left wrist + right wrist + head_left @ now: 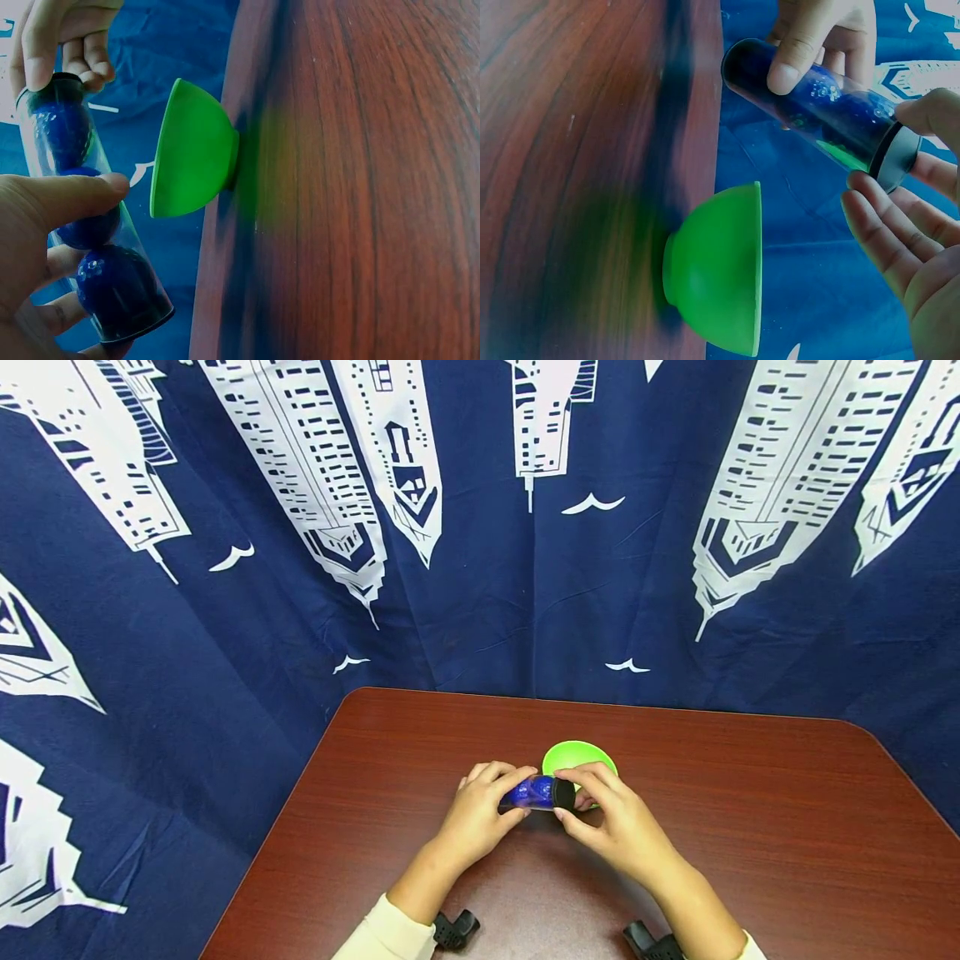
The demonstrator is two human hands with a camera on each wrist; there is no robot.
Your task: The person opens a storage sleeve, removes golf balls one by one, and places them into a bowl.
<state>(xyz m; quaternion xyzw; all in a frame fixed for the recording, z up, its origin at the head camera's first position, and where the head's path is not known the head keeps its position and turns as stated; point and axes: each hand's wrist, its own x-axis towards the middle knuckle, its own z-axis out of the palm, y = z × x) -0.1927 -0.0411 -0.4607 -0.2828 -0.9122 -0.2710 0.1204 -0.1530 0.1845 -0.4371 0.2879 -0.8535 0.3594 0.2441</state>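
Observation:
A clear tube [525, 793] with a black cap [564, 794] lies sideways between both hands, raised off the table. Three dark blue balls [116, 289] are lined up inside it, seen best in the left wrist view. My left hand [474, 814] grips the body of the tube, thumb across one side and fingers on the other. With thumb and fingertips, my right hand [621, 827] holds the capped end; the cap [897, 159] still sits on the tube. Just beyond the hands, a green bowl [573, 755] stands upright on the table, partly hidden by the right hand.
The reddish-brown wooden table [750, 810] extends to both sides of the hands. A navy curtain [480, 610] printed with white buildings hangs behind its far edge. Black devices [456, 931] are worn at both wrists.

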